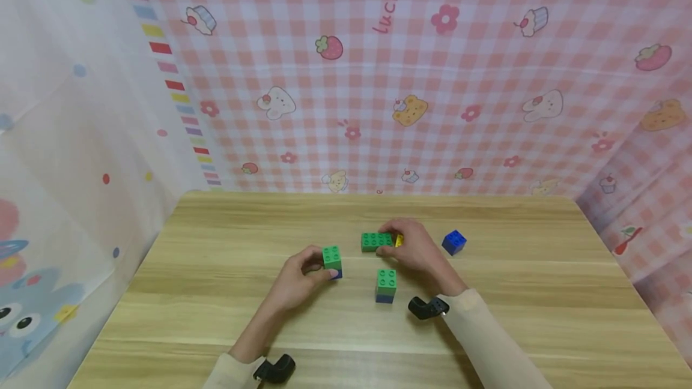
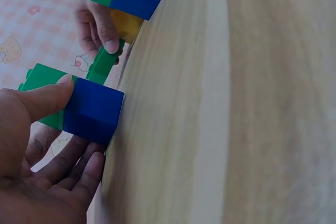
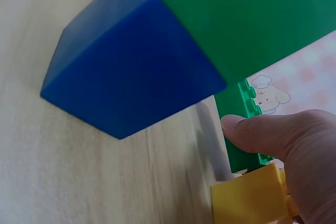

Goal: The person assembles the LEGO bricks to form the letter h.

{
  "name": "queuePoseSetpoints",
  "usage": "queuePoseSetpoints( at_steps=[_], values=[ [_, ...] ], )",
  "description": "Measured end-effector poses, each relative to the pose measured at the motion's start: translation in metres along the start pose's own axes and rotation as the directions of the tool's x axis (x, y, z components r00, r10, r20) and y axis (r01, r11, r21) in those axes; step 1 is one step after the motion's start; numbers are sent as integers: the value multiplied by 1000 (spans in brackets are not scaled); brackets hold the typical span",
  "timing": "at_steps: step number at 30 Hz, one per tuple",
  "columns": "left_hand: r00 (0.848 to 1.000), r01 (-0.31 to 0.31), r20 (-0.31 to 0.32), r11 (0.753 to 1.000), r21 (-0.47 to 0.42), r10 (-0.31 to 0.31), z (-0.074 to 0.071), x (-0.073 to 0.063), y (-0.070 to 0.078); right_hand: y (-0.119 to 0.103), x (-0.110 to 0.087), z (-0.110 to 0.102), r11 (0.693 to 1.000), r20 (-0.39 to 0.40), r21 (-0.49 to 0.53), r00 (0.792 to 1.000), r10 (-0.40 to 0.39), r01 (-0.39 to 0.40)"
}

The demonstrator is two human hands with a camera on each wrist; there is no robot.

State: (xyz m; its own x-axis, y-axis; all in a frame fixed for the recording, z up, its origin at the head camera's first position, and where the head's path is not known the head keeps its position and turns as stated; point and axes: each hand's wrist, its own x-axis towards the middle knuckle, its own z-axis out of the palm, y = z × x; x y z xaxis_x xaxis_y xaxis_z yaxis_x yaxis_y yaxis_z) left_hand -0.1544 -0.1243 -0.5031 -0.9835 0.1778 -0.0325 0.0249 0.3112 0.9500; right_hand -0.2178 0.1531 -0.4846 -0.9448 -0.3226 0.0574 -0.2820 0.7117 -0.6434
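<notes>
My left hand (image 1: 294,282) holds a small stack, a green brick (image 1: 331,254) on top of a blue brick (image 2: 93,109), with the thumb across its near side. The stack stands upright, its blue base right at the tabletop. To the right, my right hand (image 1: 416,249) pinches the right end of a long green brick (image 1: 370,242) that lies studs up, thumb on the near side and fingers behind. Partly covered by that hand, a yellow brick (image 3: 249,196) sits beside the long brick's end. A second green-on-blue stack (image 1: 386,284) stands nearer to me, between the two forearms.
A single blue brick (image 1: 454,242) lies on the wooden table (image 1: 540,293), to the right of my right hand. Behind the table's far edge hangs a pink checked cloth (image 1: 367,155), with a pale curtain (image 1: 81,137) at the left.
</notes>
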Motion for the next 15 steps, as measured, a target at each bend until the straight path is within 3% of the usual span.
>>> queuePoseSetpoints(
  at_steps=[8,15],
  values=[
    [999,13,41,1000,-22,-13,6,-4,4,-5,-5,-3,999,-22,16,999,37,-36],
    [997,22,68,999,-23,-21,10,-6,5,-9,-8,-7,1000,-43,12,999,19,-18]
  ],
)
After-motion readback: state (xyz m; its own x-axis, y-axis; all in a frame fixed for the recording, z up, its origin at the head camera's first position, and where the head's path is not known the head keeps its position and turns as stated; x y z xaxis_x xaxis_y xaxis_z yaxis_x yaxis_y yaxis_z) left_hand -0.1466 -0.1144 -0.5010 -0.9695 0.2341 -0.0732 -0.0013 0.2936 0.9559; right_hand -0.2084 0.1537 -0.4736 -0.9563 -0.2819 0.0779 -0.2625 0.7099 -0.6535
